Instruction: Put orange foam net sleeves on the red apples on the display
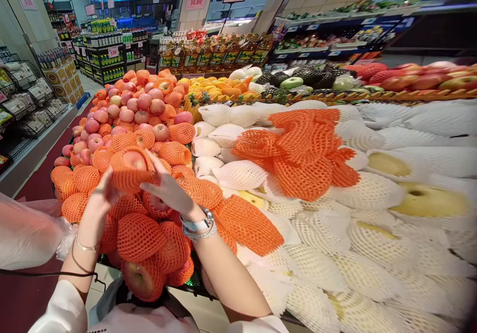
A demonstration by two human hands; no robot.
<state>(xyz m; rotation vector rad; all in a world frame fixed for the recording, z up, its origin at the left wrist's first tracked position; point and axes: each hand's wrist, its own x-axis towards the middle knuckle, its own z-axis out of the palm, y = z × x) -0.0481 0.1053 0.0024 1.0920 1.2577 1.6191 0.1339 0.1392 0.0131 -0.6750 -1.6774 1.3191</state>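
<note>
Both my hands hold up one apple [133, 161] wrapped in an orange foam net [126, 178] above a heap of netted apples. My left hand [101, 194] grips the net from the left side. My right hand [168, 190] rests its fingers against the net's right side; a watch and bracelets sit on that wrist. Red bare apples [143, 105] are piled behind the wrapped ones.
Pears in white foam nets [372, 194] fill the stand to the right, with loose orange nets [301, 149] lying on them. A clear plastic bag [26, 231] hangs at the left. Oil bottles [212, 52], other fruit and shop shelves stand behind; an aisle runs along the left.
</note>
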